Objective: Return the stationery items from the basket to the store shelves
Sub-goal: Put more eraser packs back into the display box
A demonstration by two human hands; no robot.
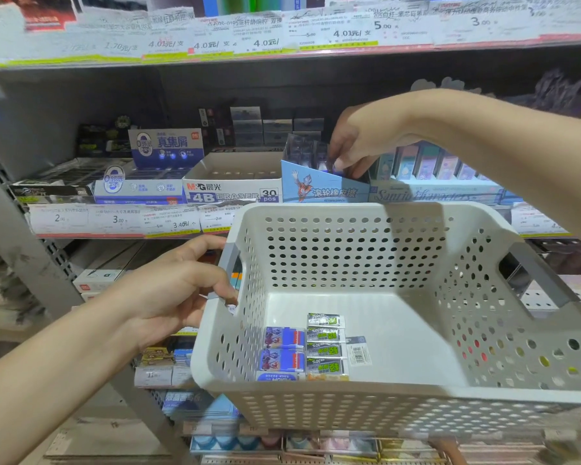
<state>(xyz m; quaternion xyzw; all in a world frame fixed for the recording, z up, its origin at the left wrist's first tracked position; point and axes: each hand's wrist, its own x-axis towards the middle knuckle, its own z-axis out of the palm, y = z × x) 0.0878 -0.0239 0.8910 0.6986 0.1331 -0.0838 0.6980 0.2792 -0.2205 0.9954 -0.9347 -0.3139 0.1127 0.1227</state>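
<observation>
We've got the basket [366, 256] held up at the shelf, left hand [168, 293] gripping its grey side handle [230, 260], fingers curled round it, thumb on top. Below and right of those fingers, on the basket floor near the front wall, the leftovers: two blue-purple erasers [282, 349] stacked front to back, a column of green-labelled erasers [324, 347] touching them on the right, a loose barcode tag [358, 352] just beside that, and what looks like one or two more packs at the very front edge, partly hidden. Further out, right hand [359, 146] is over the blue character display box [322, 187] on the middle shelf, fingers pinched together on a small dark pack [331, 162] at the box mouth; can't tell if it's seated yet. Left of those fingers sits the 4B eraser carton [232, 187]. Our read: mid-placement of one blue eraser, task partly done. Next move calls for letting go once it's seated, then reaching back down for the two matching blue ones, same box. Green ones need a different slot, not identified from here.
</observation>
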